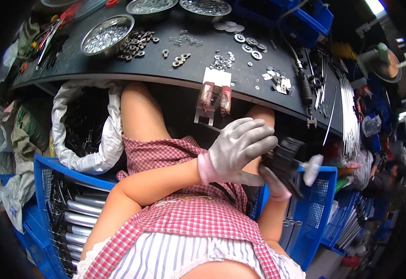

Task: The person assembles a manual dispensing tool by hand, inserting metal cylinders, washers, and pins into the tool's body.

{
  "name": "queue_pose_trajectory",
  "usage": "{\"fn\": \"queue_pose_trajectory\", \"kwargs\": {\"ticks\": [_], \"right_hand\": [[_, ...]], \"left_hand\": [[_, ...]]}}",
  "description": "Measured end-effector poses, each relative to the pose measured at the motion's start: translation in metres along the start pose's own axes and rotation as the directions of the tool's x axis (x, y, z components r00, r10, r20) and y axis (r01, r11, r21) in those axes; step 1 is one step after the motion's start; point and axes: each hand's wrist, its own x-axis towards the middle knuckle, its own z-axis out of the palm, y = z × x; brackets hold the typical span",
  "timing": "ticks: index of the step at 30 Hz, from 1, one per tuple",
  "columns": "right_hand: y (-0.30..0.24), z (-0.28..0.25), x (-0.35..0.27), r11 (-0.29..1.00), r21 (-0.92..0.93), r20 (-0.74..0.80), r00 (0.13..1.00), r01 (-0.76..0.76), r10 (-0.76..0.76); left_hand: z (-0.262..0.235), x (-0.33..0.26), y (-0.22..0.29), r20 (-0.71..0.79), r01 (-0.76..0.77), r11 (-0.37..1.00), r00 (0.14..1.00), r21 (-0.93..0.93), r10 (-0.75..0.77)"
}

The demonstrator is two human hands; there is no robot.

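Observation:
My left hand (242, 146), in a grey-coated glove with a pink cuff, is held over my lap with its fingers stretched out and lying side by side. Close against its right side, my right hand (276, 185), gloved too, grips a black part (286, 156) with a whitish knob-like end (312, 170). Motion blurs this part, so its exact kind is unclear, and the right fingers are partly hidden behind it. Just ahead of both hands, a white metal fixture (217, 76) with two red-wrapped prongs (225, 100) juts from the table edge.
The black table (165, 69) carries metal bowls (107, 36) of small parts, loose links (138, 44), washers (254, 49) and metal plates (279, 80). A corded tool (306, 88) lies at right. Blue crates (316, 209) with metal tubes (79, 218) flank me; a white sack (63, 135) stands left.

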Motion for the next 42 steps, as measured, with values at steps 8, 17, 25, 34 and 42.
{"fn": "queue_pose_trajectory", "kwargs": {"ticks": [8,17,25,34,42], "right_hand": [[-0.115,0.038,-0.131,-0.021,-0.952,0.145,0.390,0.305,-0.909],[-0.058,0.049,-0.021,-0.365,-0.930,0.344,0.244,-0.049,-0.907],[0.031,0.048,0.007,-0.467,-0.879,0.436,0.551,0.093,-0.712],[0.033,0.040,-0.021,-0.551,-0.832,0.371,0.802,0.064,-0.468],[-0.132,0.069,-0.172,-0.422,-0.905,0.399,0.435,0.049,-0.807]], "left_hand": [[-0.022,-0.014,0.008,0.581,0.174,0.979,0.810,-0.102,-0.083],[-0.012,-0.004,0.026,0.423,0.632,0.722,0.757,-0.282,-0.497],[0.028,0.016,0.003,0.318,0.670,0.473,0.713,-0.572,-0.625],[0.021,0.000,-0.010,0.507,0.835,0.380,0.545,-0.396,-0.668],[-0.034,-0.003,-0.030,0.697,0.801,0.571,0.514,-0.181,-0.500]]}}
